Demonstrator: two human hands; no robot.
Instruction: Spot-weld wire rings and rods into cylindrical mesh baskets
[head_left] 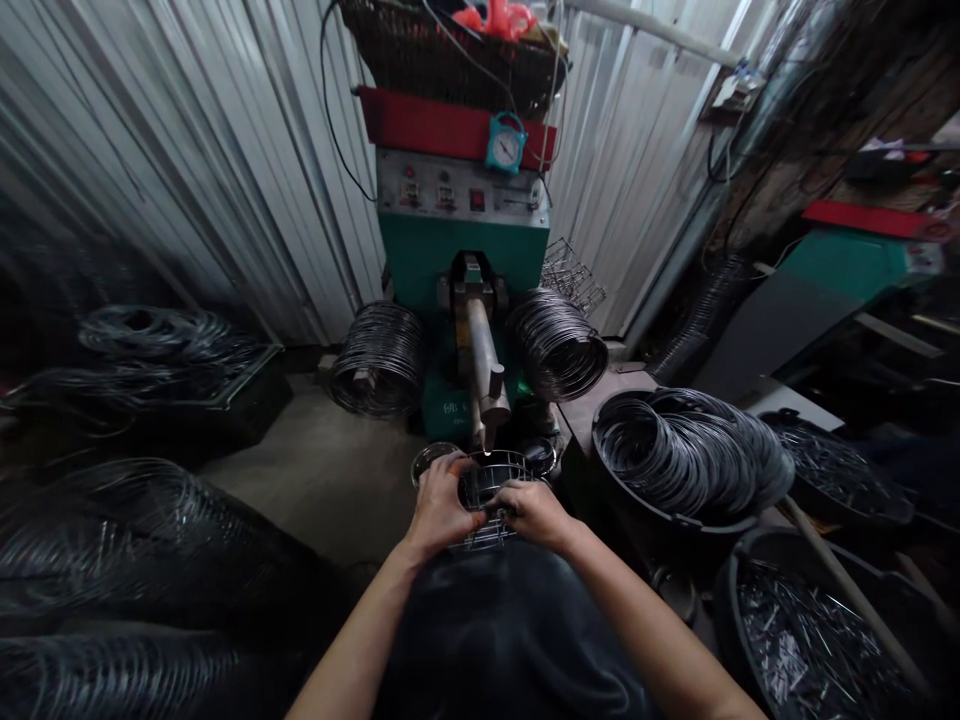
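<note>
A round wire basket frame (pixel 491 478) of shiny metal rods lies just under the tip of a spot welder (pixel 484 370), where a small bright glow shows. My left hand (pixel 444 505) grips the frame's left side, thumb inward and fingers over the rim. On the near right side, my right hand (pixel 531 510) is closed with its fingers pinched at the wires. Whether it also holds a loose piece is too dark to make out. The frame's lower part is partly hidden by both hands.
Wire ring bundles (pixel 379 358) hang left and right of the green machine (pixel 465 245). At right stand a tub of wire rings (pixel 697 455) and a tub of metal pieces (pixel 810 630). A teal clock (pixel 506 145) hangs above. Stacked wire rings (pixel 135 540) lie at left.
</note>
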